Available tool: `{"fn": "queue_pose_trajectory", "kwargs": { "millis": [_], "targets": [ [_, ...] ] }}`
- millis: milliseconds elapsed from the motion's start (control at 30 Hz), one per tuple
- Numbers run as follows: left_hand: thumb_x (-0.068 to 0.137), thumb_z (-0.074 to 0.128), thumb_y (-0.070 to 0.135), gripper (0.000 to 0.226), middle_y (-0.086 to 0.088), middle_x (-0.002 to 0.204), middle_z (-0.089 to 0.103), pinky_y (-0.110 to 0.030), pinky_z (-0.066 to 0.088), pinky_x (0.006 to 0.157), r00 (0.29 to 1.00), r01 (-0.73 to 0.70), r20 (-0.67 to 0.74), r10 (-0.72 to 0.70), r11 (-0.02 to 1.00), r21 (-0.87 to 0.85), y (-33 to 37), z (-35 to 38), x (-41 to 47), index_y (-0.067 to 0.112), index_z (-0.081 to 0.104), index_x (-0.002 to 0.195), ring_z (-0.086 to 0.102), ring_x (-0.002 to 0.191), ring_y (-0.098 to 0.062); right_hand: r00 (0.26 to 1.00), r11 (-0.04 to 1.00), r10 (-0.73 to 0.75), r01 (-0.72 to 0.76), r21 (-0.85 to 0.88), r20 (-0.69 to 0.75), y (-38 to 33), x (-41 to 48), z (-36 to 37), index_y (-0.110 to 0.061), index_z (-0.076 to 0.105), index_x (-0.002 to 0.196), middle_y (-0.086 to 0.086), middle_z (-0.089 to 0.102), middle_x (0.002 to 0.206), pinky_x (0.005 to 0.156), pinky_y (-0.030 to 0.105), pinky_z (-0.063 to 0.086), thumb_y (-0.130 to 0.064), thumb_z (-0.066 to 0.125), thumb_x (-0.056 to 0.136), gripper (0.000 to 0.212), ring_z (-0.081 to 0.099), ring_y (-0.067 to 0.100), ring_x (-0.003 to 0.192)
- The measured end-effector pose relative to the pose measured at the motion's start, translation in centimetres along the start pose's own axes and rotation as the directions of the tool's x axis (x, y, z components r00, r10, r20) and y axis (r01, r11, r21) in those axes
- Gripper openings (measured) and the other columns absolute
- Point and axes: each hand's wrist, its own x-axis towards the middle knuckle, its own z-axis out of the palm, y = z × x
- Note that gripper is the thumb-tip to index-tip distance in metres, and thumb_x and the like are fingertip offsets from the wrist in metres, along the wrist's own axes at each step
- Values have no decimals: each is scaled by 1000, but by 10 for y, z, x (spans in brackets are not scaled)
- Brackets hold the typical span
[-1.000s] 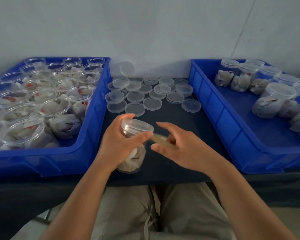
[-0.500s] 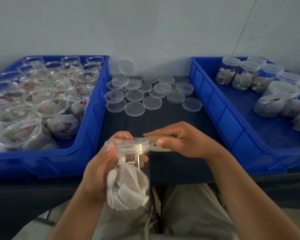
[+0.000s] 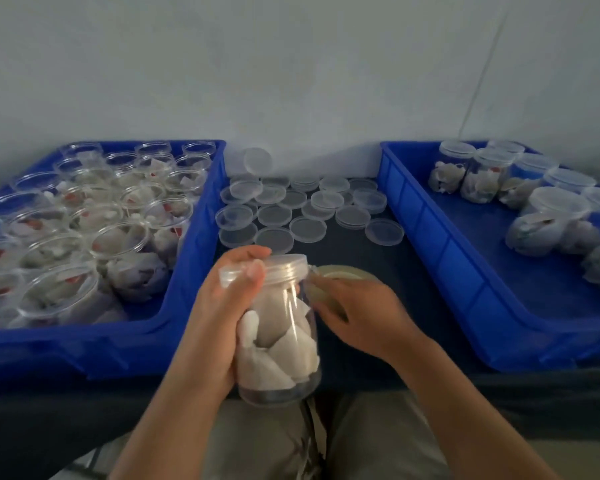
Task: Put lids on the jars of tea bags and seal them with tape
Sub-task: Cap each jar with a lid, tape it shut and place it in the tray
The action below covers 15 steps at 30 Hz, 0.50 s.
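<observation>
- We found the left hand (image 3: 219, 313) wrapped round the jar (image 3: 281, 344) of tea bags, with the thumb tip pressed against the rim of the lid (image 3: 284, 268).
- The jar stood in front of the body at the near edge of the table (image 3: 388, 271). Its long axis was close to upright, with the lid end uppermost and leaning slightly away.
- The lid appeared fully seated, so we judged the sealing step to be in hand.
- The right hand (image 3: 364, 320) was curled on the tape roll (image 3: 343, 271), which lay just to the right of the lid and seemed to meet the lid's right edge.
- We judged that the coming move depended on this relation: the tape fed from the right at the level of the lid seam, while the left hand was free to turn the jar about its axis.
- Loose lids (image 3: 274, 216) lay further back, between the left bin (image 3: 201, 216) and the right bin (image 3: 413, 216).
</observation>
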Motion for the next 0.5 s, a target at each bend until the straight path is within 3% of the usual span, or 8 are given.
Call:
{"fn": "queue_pose_trajectory", "kwargs": {
  "millis": [67,167,300,367,400,433,500],
  "targets": [
    [61,85,78,81,-22,118,73,-54,61,80,999,31,11,-31,999,16,-4,6,-4,30,68,124,74,102,-43,997,1000,3,-1,-28,75,-1,-4,14,-45,38,153,-17,68,108,68,27,40,-63,32,97,60,59,7,93],
    [56,84,82,82,-19,123,71,-68,54,97,999,36,-20,-36,998,46,-14,7,-5,36,69,122,70,111,-43,996,999,2,1,-43,84,-2,-9,27,-39,55,134,-15,63,100,67,29,38,-63,29,97,51,51,9,88],
    [59,83,83,83,-13,127,72,-62,54,99,997,72,7,-72,996,58,-19,10,-8,43,66,129,72,114,-35,993,996,66,-60,-61,99,-5,-10,26,-38,65,130,-13,58,117,82,28,44,-61,44,99,44,51,9,106],
    [61,83,81,82,-13,126,73,-57,56,96,996,87,7,-88,995,50,-23,11,-8,42,65,131,72,114,-34,995,974,98,-99,202,16,-17,-14,15,-44,69,114,-18,61,111,82,23,44,-59,41,100,35,57,5,104],
    [61,83,81,81,-11,126,73,-55,56,96,996,87,-2,-87,995,48,-23,11,-8,42,65,131,72,114,-33,989,884,138,-97,457,-57,-26,-18,8,-48,68,104,-17,65,105,82,19,46,-59,38,102,32,62,6,102],
    [62,82,81,81,-9,127,73,-53,56,96,996,88,-10,-87,995,52,-25,11,-8,43,65,130,72,114,-32,977,720,181,-56,692,-110,-36,-21,0,-49,68,100,-13,69,103,83,17,49,-59,37,104,33,65,8,101],
    [62,82,81,80,-8,128,73,-53,56,97,995,96,-6,-95,995,35,-27,12,-9,42,65,131,72,115,-31,965,429,224,25,903,-133,-54,-27,-14,-41,70,117,-4,73,114,90,23,55,-62,42,104,38,70,16,109]
  ]
}}
